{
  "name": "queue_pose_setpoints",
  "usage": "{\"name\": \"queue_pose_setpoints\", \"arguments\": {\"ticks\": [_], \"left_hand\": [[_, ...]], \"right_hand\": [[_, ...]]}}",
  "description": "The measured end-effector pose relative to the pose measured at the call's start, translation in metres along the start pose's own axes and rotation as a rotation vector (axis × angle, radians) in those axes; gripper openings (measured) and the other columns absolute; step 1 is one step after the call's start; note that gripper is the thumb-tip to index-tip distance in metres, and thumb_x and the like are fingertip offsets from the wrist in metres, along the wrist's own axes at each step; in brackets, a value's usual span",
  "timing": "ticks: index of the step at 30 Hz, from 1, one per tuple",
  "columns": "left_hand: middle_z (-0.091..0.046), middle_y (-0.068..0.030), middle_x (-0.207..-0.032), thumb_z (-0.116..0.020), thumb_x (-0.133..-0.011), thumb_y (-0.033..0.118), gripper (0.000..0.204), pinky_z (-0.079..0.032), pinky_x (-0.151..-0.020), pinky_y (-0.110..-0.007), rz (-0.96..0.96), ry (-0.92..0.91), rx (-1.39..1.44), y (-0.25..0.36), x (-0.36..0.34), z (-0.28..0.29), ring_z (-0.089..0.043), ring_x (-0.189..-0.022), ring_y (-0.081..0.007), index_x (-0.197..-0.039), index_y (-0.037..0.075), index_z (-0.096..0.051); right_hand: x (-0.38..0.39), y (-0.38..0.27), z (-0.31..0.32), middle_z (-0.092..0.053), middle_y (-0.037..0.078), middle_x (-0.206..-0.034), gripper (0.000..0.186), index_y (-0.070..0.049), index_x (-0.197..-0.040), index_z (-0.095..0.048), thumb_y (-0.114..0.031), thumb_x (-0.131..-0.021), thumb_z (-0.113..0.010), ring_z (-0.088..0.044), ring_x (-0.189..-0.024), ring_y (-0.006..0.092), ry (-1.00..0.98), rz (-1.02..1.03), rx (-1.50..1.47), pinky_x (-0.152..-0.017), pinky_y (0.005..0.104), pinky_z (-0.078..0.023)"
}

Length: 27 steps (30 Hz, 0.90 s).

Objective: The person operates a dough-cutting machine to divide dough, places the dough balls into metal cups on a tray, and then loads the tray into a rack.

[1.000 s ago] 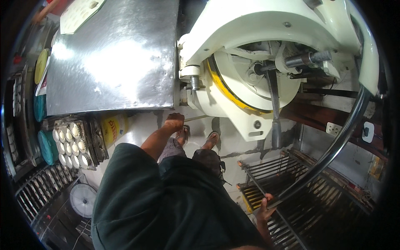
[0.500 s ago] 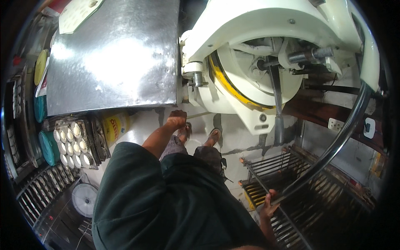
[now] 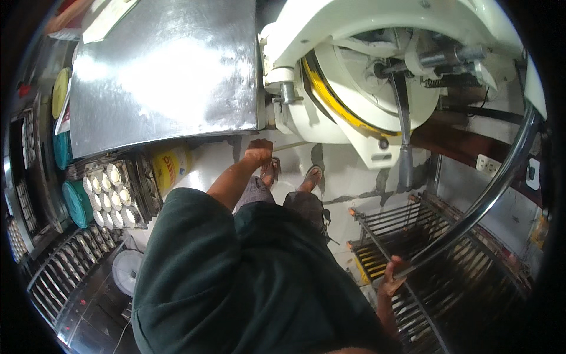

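Observation:
My left hand [image 3: 258, 151] is closed in a fist beside the steel table's near right corner. A thin pale stick [image 3: 290, 146] runs from it toward the base of a large cream-white machine [image 3: 289, 35]; my fingers appear wrapped round its end. At the lower right, my right hand [image 3: 391, 282] is closed round the end of a long, curved metal lever [image 3: 471, 218]. That lever slopes down from the machine's right side. A round drum with a yellow band [image 3: 333, 97] and a dark-gripped handle [image 3: 405, 165] sit on the machine's front.
A shiny steel table [image 3: 165, 76] stands at the left. Beneath its edge are a yellow bucket [image 3: 172, 165] and stacked moulds [image 3: 112, 192] with pale filling. A slatted metal rack [image 3: 389, 224] lies under the lever. Another person's arm [image 3: 68, 17] shows at the upper left.
The whole view has shifted slightly, so the machine and table sit higher and further right. Both hands keep their grip. Another person's arm has come into view at the upper left.

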<state>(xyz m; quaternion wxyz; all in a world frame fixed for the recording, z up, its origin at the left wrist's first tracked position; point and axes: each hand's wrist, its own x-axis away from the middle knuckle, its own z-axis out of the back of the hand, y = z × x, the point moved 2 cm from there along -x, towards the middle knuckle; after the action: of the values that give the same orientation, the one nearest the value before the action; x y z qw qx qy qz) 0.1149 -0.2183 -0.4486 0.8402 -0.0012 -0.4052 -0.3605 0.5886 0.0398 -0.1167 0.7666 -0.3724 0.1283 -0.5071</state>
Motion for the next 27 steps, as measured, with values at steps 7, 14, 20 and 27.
{"name": "queue_pose_setpoints", "arguments": {"ticks": [7,14,20,27], "left_hand": [[-0.070,-0.0235,-0.116,-0.062,-0.087,0.015,0.029,-0.056,-0.094,-0.046,0.038,0.046,-0.002,0.010,0.008,0.009,-0.070,-0.110,-0.0372,-0.109,0.000,-0.073],[-0.069,-0.0232,-0.119,-0.059,-0.089,0.015,0.031,-0.055,-0.097,-0.046,0.032,0.019,-0.016,0.007,0.002,0.001,-0.067,-0.113,-0.0369,-0.114,0.001,-0.070],[-0.069,-0.0245,-0.118,-0.060,-0.088,0.016,0.032,-0.055,-0.096,-0.045,0.038,-0.067,-0.014,0.011,0.002,0.013,-0.068,-0.112,-0.0368,-0.114,0.001,-0.070],[-0.069,-0.0246,-0.117,-0.060,-0.088,0.018,0.031,-0.055,-0.095,-0.045,0.009,0.028,-0.024,0.006,0.001,0.003,-0.068,-0.111,-0.0376,-0.111,0.002,-0.071]], "right_hand": [[-0.004,-0.007,-0.002,-0.053,0.000,-0.083,0.040,-0.001,-0.108,-0.063,-0.037,-0.093,-0.073,-0.047,-0.073,0.0132,-0.029,0.001,-0.013,-0.066,0.0311,-0.041],[-0.004,-0.014,-0.002,-0.052,0.001,-0.079,0.047,-0.002,-0.109,-0.063,-0.045,-0.092,-0.071,-0.047,-0.072,0.0129,-0.025,-0.029,0.048,-0.062,0.0307,-0.038],[-0.001,-0.003,0.001,-0.052,0.001,-0.078,0.046,-0.001,-0.106,-0.063,-0.044,-0.092,-0.070,-0.047,-0.070,0.0137,-0.019,0.021,0.117,-0.063,0.0313,-0.040],[-0.003,-0.013,-0.001,-0.053,0.002,-0.078,0.040,-0.001,-0.105,-0.063,-0.038,-0.092,-0.069,-0.047,-0.070,0.0133,-0.032,-0.030,0.101,-0.062,0.0311,-0.039]]}}
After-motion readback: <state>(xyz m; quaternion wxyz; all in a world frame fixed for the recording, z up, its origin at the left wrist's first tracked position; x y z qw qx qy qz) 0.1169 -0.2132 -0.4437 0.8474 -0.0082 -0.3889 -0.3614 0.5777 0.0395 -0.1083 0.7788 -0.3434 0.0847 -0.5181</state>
